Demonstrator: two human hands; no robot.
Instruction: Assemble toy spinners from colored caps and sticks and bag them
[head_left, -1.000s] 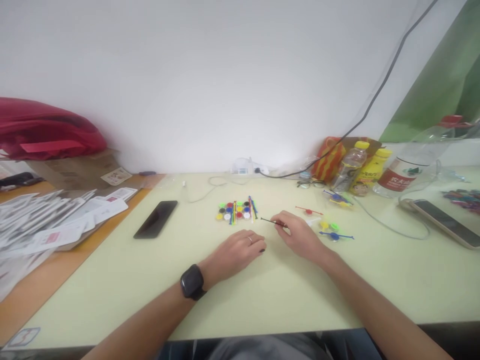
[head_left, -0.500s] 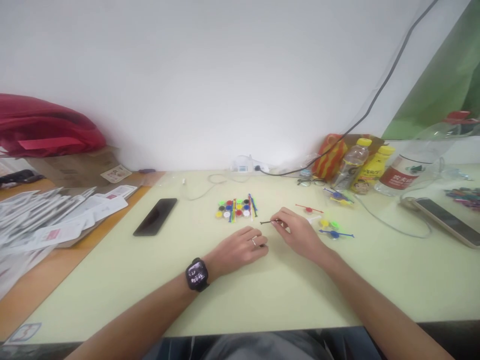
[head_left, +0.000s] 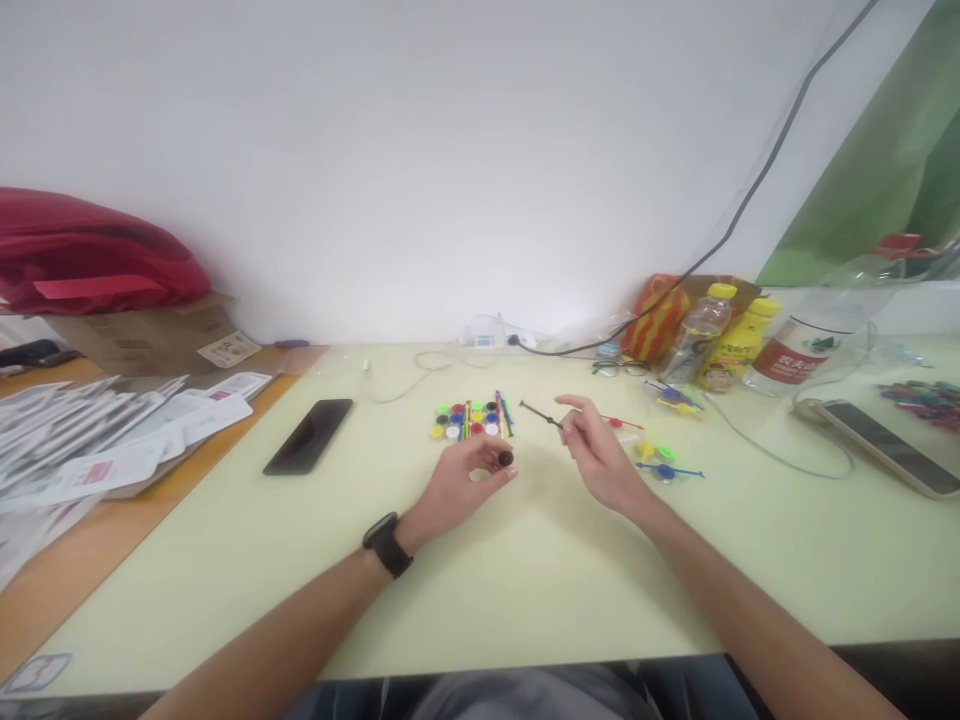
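Observation:
My left hand pinches a small black disc between thumb and fingertips, just above the table. In my right hand is a thin black spinner arrow, gripped near one end, its other end pointing up and to the left. Beyond my left hand lie small round discs in several colours, set out in rows, with blue and yellow spinner arrows among them. To the right of my right hand are a blue spinner and a red spinner, each an arrow on a round base, partly behind the fingers for the red one.
A black phone lies at left, near papers and a cardboard box. Bottles, a large water bottle, another phone and a cable occupy the right. A power strip sits by the wall.
My left hand has turned and lifted, bringing the black disc into view. The right hand now tilts the black arrow upward, index finger extended.

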